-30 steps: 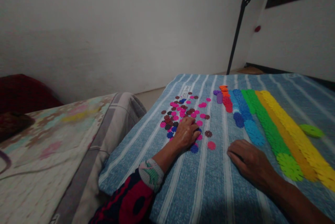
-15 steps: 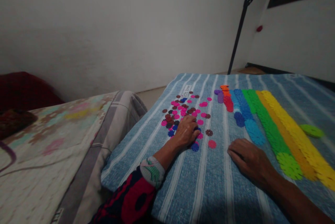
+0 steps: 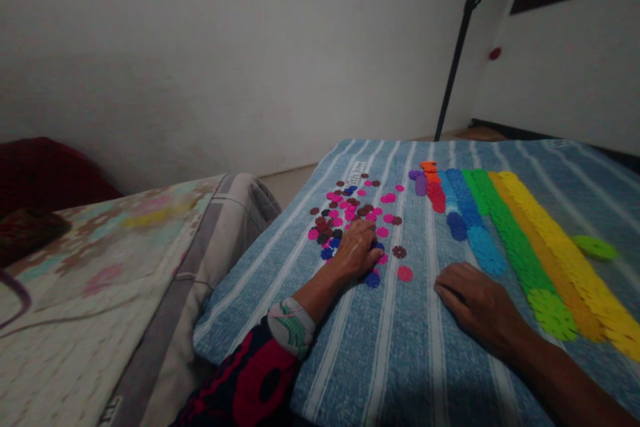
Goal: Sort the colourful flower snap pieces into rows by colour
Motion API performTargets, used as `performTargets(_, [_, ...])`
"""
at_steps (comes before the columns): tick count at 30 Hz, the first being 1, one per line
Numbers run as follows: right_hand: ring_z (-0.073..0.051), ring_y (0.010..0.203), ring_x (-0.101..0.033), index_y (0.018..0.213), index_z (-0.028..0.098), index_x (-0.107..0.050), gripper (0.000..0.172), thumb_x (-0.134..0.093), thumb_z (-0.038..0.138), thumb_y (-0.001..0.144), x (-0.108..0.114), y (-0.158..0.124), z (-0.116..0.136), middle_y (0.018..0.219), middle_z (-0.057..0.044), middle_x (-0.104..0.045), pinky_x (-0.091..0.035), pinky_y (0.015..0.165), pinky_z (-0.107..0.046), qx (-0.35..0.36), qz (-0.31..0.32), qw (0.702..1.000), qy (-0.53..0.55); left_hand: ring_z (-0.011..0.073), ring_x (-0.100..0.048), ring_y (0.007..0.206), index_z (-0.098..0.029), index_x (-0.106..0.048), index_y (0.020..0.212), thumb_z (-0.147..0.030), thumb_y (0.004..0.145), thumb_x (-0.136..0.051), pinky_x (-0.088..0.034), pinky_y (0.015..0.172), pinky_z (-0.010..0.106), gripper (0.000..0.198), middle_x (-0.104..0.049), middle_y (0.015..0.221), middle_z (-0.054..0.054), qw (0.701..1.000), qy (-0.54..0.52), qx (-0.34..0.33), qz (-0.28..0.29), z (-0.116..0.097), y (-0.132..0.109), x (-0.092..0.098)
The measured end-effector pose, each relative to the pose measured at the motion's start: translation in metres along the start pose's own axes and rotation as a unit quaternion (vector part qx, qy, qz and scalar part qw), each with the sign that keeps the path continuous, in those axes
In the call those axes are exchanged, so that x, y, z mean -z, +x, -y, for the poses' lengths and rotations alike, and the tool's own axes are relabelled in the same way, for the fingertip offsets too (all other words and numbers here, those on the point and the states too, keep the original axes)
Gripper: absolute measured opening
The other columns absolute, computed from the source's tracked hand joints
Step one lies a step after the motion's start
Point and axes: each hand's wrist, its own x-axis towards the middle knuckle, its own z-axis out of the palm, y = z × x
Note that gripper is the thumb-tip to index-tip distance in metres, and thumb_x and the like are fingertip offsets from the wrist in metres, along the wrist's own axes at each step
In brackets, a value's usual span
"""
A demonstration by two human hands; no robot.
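Note:
On the left half of the blue striped cloth lies a loose scatter of small notched plastic discs (image 3: 389,198) in pink, brown, dark blue and black. My left hand (image 3: 356,250) rests on the near side of this scatter, fingers bent down and closed. A dark blue disc (image 3: 379,247) shows between its thumb and fingertips. Beside the hand lie another blue disc (image 3: 373,280), a coral pink disc (image 3: 405,274) and a brown disc (image 3: 399,252). My right hand (image 3: 473,297) lies on the cloth, fingers curled under; whatever they may hold is hidden.
Overlapping disc rows in yellow (image 3: 550,227), orange-yellow (image 3: 543,264), green (image 3: 510,234) and blue (image 3: 465,194) run along the right. Short red (image 3: 436,194) and purple (image 3: 421,184) groups lie farther left. A black stand (image 3: 455,67) rises behind; a covered bed (image 3: 150,260) is at left.
Both hands stay in nearly the same place, and the discs keep their positions. The view shifts only very slightly.

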Motion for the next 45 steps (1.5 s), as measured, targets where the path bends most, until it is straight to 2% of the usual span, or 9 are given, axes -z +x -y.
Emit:
performTargets(3, [-0.02,0.072,-0.055,0.075,0.019,-0.06,0.025,-0.045,0.022,0.094,0.0,0.0,0.0,0.073,-0.005,-0.059,-0.042,0.067,-0.034,0.001,0.0,1.0,-0.003,0.0282,-0.052,0.116,-0.014,-0.061,0.076,-0.015,0.068,-0.075,-0.042,0.1,0.045,0.017,-0.06,0.119,0.015,0.998,-0.052,0.017,-0.032,0.0,-0.001,0.001])
performTargets(6, [-0.02,0.071,-0.055,0.074,0.019,-0.06,0.025,-0.045,0.021,0.094,0.0,0.0,-0.001,0.072,-0.004,-0.059,-0.041,0.066,-0.033,0.008,-0.006,1.0,-0.007,0.0254,-0.058,0.11,-0.016,-0.057,0.065,-0.012,0.071,-0.071,-0.047,0.095,0.044,0.016,-0.065,0.11,0.011,0.989,-0.131,0.056,-0.047,-0.001,-0.004,0.01])
performTargets(11, [-0.019,0.069,-0.055,0.073,0.02,-0.06,0.024,-0.046,0.02,0.093,0.0,0.001,-0.002,0.07,-0.003,-0.059,-0.041,0.064,-0.032,0.012,-0.014,1.0,-0.008,0.0246,-0.064,0.101,-0.016,-0.055,0.055,-0.011,0.074,-0.068,-0.054,0.085,0.043,0.023,-0.068,0.1,0.009,0.961,-0.262,0.094,0.006,-0.007,-0.016,0.035])
performTargets(16, [-0.019,0.071,-0.055,0.074,0.019,-0.06,0.025,-0.045,0.02,0.094,0.0,0.001,-0.002,0.072,-0.004,-0.059,-0.041,0.066,-0.032,0.009,-0.009,1.0,0.005,0.0272,-0.059,0.108,-0.017,-0.056,0.05,-0.012,0.067,-0.075,-0.05,0.089,0.044,0.026,-0.067,0.098,0.008,0.978,-0.188,0.049,0.073,-0.015,-0.028,0.038])
performTargets(20, [-0.02,0.073,-0.053,0.075,0.018,-0.06,0.024,-0.045,0.02,0.094,0.001,0.0,-0.001,0.073,-0.005,-0.058,-0.04,0.067,-0.033,-0.001,0.0,1.0,0.006,0.0272,-0.056,0.11,-0.016,-0.057,0.05,-0.016,0.067,-0.075,-0.047,0.09,0.042,0.024,-0.065,0.107,0.009,0.99,-0.11,0.039,0.084,-0.016,-0.031,0.032])
performTargets(25, [-0.02,0.072,-0.053,0.075,0.018,-0.059,0.024,-0.045,0.02,0.094,0.002,0.002,0.0,0.072,-0.004,-0.057,-0.04,0.066,-0.033,0.0,0.002,1.0,0.004,0.0287,-0.052,0.114,-0.018,-0.066,0.066,-0.023,0.067,-0.077,-0.045,0.094,0.042,0.012,-0.059,0.12,0.011,0.995,-0.048,0.029,0.079,-0.015,-0.033,0.031])
performTargets(38, [-0.02,0.072,-0.052,0.074,0.016,-0.059,0.024,-0.045,0.018,0.093,0.002,0.002,0.001,0.072,-0.005,-0.057,-0.039,0.067,-0.033,0.007,-0.007,1.0,0.007,0.0298,-0.046,0.121,-0.016,-0.064,0.067,-0.026,0.067,-0.075,-0.038,0.101,0.042,0.015,-0.055,0.128,0.012,0.991,-0.063,0.034,0.116,-0.021,-0.034,0.03])
performTargets(42, [-0.021,0.072,-0.052,0.075,0.016,-0.06,0.024,-0.045,0.019,0.094,0.001,0.001,0.0,0.072,-0.005,-0.057,-0.039,0.067,-0.034,-0.001,0.002,1.0,0.011,0.0258,-0.053,0.113,-0.017,-0.058,0.057,-0.021,0.063,-0.075,-0.042,0.095,0.039,0.018,-0.062,0.118,0.009,0.973,-0.192,0.1,0.077,-0.018,-0.035,0.041])
performTargets(45, [-0.021,0.073,-0.053,0.075,0.017,-0.06,0.025,-0.045,0.02,0.095,0.001,0.001,0.0,0.073,-0.005,-0.057,-0.04,0.067,-0.034,-0.007,0.009,1.0,0.015,0.0226,-0.06,0.095,-0.017,-0.058,0.057,-0.023,0.063,-0.073,-0.046,0.085,0.037,0.017,-0.067,0.102,0.009,0.939,-0.29,0.181,-0.033,-0.001,-0.04,0.057])
